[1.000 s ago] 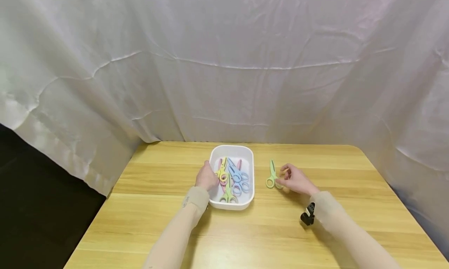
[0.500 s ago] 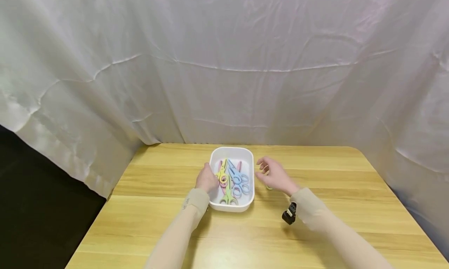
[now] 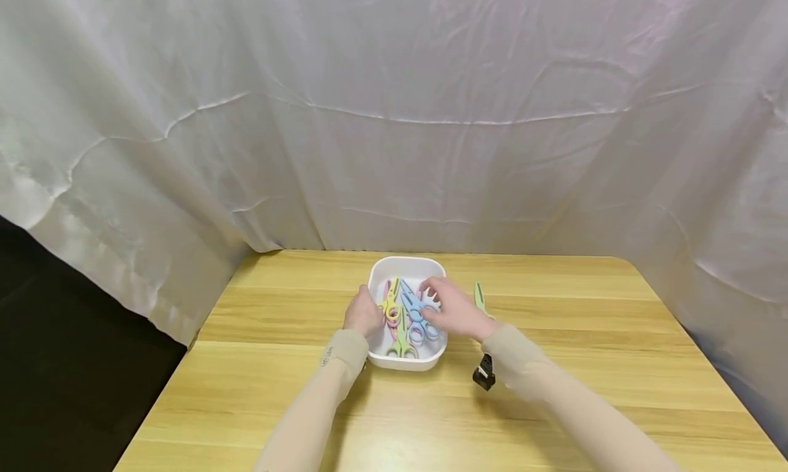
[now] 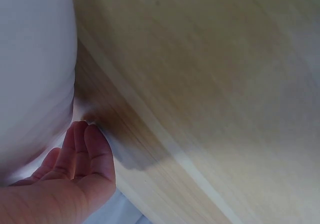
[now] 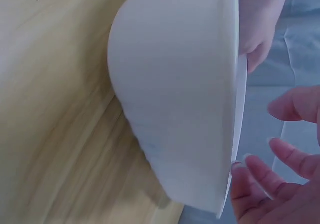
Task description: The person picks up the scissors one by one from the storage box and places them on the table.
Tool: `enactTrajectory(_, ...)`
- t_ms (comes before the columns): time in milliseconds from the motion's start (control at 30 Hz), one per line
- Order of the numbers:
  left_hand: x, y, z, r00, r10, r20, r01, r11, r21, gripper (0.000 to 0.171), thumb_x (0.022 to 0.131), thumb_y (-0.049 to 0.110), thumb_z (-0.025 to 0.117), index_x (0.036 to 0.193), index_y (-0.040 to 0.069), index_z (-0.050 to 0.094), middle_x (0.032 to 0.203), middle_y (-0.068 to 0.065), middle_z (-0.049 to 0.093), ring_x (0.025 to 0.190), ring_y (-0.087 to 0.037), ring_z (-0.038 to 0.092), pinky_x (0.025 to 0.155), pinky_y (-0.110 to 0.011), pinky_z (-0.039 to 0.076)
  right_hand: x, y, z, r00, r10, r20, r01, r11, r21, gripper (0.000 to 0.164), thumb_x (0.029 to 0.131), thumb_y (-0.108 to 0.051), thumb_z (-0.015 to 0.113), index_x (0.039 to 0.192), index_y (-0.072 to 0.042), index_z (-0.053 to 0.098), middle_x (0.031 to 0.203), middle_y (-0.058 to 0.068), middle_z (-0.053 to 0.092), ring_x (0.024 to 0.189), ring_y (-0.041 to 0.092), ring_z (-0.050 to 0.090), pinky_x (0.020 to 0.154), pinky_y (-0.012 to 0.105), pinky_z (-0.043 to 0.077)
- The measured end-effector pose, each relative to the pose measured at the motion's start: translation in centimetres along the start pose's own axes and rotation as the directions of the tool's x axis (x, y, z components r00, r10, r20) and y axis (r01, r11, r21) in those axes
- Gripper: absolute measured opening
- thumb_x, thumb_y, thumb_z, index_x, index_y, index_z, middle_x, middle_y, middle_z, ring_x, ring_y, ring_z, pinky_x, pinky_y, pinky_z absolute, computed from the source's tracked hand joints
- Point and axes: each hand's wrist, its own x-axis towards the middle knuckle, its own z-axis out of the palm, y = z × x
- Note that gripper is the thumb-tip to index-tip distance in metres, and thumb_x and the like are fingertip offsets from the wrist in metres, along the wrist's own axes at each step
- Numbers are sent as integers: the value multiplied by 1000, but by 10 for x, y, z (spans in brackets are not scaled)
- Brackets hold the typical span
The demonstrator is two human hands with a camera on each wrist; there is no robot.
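A white plastic box [image 3: 404, 364] stands on the table, holding several scissors. Yellow scissors [image 3: 391, 299] lie at its left, blue scissors [image 3: 408, 299] at its right and green scissors [image 3: 402, 338] towards the front; pink ones lie partly covered beneath. My left hand [image 3: 363, 313] grips the box's left wall, thumb over the rim and fingers [image 4: 97, 151] along the outside. My right hand [image 3: 457, 310] hovers over the right rim above the blue scissors, its fingers spread and loosely bent, holding nothing. In the right wrist view its fingertips [image 5: 280, 146] show beside the rim.
Another pair of green scissors [image 3: 479, 295] lies on the wooden table [image 3: 572, 321] right of the box, its handles hidden behind my right wrist. A pale curtain [image 3: 443, 185] hangs along the table's back edge.
My right hand has moved left from the loose green scissors to over the box, leaving them on the table. My left hand and the box have stayed in place.
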Motion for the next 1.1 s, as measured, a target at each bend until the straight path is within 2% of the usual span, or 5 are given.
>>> enactTrajectory(100,-2,1,-1,1000,-3,1,3,1000,-8,78,88,-5,62,156,1,25,128,-24,60,114,-37,63,96,-52,58,5,-5,2,999,31,37,-31,999,-11,38,87,-14,71,121,-3,58,115,22,65,107,37,63,91,48,57)
enactTrajectory(300,-4,2,-3,1000,0,2,0,1000,1,75,88,-4,63,154,1,28,122,-23,62,110,-36,65,93,-51,60,19,-15,2,980,167,104,-163,986,-38,45,89,-17,70,130,-2,56,124,22,63,107,32,63,93,47,57)
enactTrajectory(533,-3,2,-3,1000,6,2,-6,1000,8,79,87,-4,63,156,0,25,130,-26,59,115,-39,64,93,-52,59,37,-24,4,947,275,167,-264,961,-88,49,89,-19,71,132,-1,55,117,19,67,97,25,64,90,41,59)
enactTrajectory(933,-4,2,-3,1000,-8,2,8,1000,-22,74,90,-3,61,156,1,27,130,-25,59,112,-37,64,91,-50,60,59,-30,1,900,365,238,-339,930,-143,47,87,-22,72,124,4,57,108,14,66,99,26,62,99,42,54)
enactTrajectory(1100,-4,2,-3,1000,-9,3,9,1000,-21,74,89,-3,62,155,1,28,135,-25,57,118,-39,63,95,-52,59,63,-29,3,880,399,257,-367,916,-163,40,86,-25,72,114,1,59,103,11,64,94,23,60,96,39,55)
